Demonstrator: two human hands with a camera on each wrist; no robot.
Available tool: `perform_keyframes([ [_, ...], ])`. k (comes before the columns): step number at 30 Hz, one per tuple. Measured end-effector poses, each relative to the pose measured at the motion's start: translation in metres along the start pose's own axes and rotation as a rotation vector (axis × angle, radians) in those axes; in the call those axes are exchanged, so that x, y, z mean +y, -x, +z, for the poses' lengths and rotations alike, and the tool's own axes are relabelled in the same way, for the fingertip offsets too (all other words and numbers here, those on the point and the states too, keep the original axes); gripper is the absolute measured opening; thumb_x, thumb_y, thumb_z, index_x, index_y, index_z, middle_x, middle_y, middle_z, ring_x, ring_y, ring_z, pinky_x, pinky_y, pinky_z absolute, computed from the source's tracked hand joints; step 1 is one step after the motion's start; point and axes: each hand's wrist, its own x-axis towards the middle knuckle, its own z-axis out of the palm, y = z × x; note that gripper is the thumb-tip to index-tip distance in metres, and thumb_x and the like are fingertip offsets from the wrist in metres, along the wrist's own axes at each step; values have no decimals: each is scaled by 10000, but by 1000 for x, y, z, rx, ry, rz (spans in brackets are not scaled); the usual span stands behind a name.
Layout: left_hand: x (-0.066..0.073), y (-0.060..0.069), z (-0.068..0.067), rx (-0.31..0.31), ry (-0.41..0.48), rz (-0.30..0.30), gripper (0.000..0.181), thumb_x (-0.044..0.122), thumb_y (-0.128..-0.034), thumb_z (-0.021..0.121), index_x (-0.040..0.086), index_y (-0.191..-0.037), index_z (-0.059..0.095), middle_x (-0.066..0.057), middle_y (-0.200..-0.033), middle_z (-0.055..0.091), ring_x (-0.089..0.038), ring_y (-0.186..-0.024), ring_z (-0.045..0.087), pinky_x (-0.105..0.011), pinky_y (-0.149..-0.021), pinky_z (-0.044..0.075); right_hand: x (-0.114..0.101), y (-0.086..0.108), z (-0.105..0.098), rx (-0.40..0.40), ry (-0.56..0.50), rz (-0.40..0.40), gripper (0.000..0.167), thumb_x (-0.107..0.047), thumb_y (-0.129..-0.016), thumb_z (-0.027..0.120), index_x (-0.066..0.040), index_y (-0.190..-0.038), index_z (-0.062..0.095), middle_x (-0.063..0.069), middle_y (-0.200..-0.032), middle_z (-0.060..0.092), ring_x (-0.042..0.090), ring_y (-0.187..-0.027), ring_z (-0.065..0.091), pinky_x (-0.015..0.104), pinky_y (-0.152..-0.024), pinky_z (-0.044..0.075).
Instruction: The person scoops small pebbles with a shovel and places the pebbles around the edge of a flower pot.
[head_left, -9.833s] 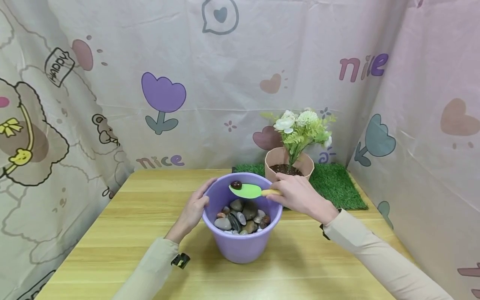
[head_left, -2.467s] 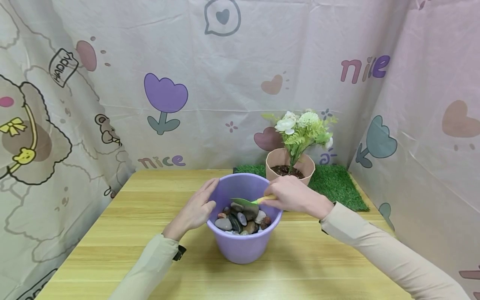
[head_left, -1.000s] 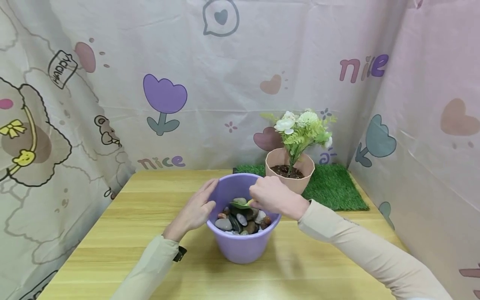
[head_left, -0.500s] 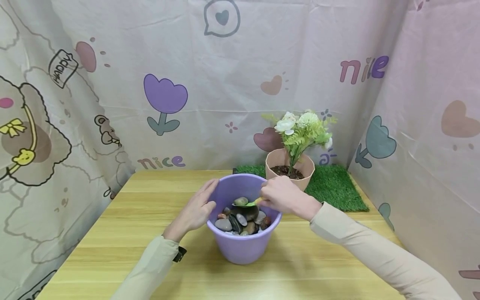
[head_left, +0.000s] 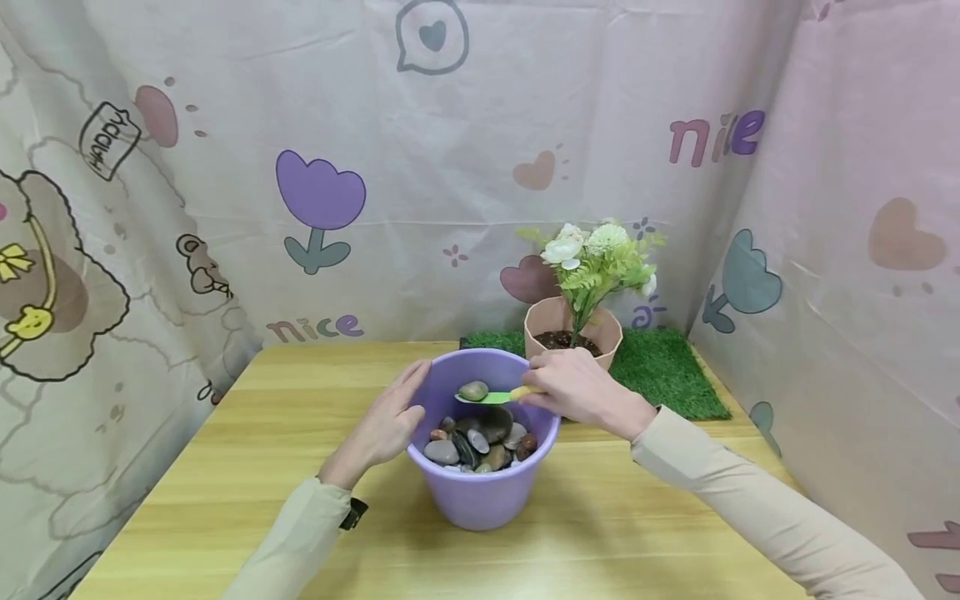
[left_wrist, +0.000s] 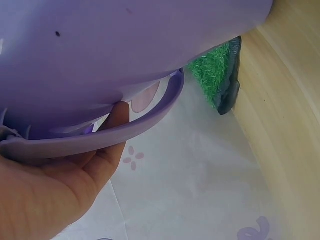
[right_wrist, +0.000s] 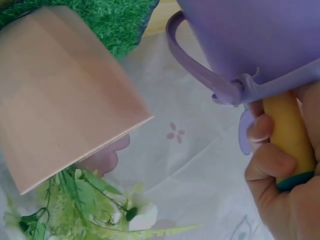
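Observation:
A purple bucket (head_left: 480, 504) stands on the table, its bottom covered with stones (head_left: 467, 446) of several colours. My left hand (head_left: 375, 423) grips its left rim; in the left wrist view, a finger reaches past the bucket's handle (left_wrist: 145, 122) to the wall. Over the bucket's opening my right hand (head_left: 583, 387) holds a small trowel (head_left: 493, 398) by its yellow grip (right_wrist: 290, 135). One grey-green pebble (head_left: 473, 390) lies on the green blade, above the other stones. The right wrist view shows fingers curled round the grip.
Behind the bucket, a pink pot (head_left: 611, 333) with soil and white flowers (head_left: 588, 246) stands on a green turf mat (head_left: 663, 375), close to my right hand. A patterned cloth (head_left: 442, 283) hangs behind and on both sides of the wooden table (head_left: 300, 417).
A dark red stone was on the trowel at first. The blade later went down among the stones, came under the grey-green pebble and rose with it. My left hand has stayed on the rim.

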Motion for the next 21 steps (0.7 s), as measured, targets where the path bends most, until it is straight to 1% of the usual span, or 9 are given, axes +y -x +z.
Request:
perform_keyframes([
  [3,0,0,0,8,1,1,658,26,-864,476,-74,-1492,309,-225,-1574,296,-398,-1447,294,-542,-1188,245,2,3,1,43,8,-20,172,-390,-820,744,-245,-761,674,-91,-715,534,94,-628,566,238,-457,408],
  [7,0,-1,1,8,1,12,657,27,-863,481,-76,-1490,313,-230,-1568,305,-403,-1441,303,-544,-1185,250,4,9,3,99,24,-21,171,-386,-829,739,-246,-765,666,-81,-716,513,103,-638,542,237,-436,366],
  [10,0,0,1,3,-1,15,658,33,-866,482,-71,-1493,311,-227,-1570,305,-403,-1442,302,-545,-1185,248,5,13,5,127,34,-12,150,-384,-824,741,-246,-794,689,-82,-728,519,104,-648,534,233,-433,363],
  [12,0,0,1,1,3,13,660,33,-865,480,-66,-1495,309,-224,-1572,302,-402,-1444,297,-547,-1187,244,4,15,5,133,29,3,137,-379,-814,749,-247,-830,716,-85,-738,525,100,-653,531,229,-445,375],
  [17,-1,0,1,3,7,4,658,21,-866,474,-64,-1497,308,-215,-1578,296,-394,-1448,292,-543,-1188,241,4,16,5,126,0,57,138,-385,-816,749,-266,-885,757,-101,-735,508,76,-637,497,213,-440,342],
  [21,-1,0,1,5,6,5,656,17,-868,473,-60,-1499,308,-207,-1580,298,-387,-1451,291,-539,-1190,242,4,17,6,115,-3,97,128,-385,-820,751,-277,-888,760,-103,-736,504,67,-621,483,204,-430,309],
])
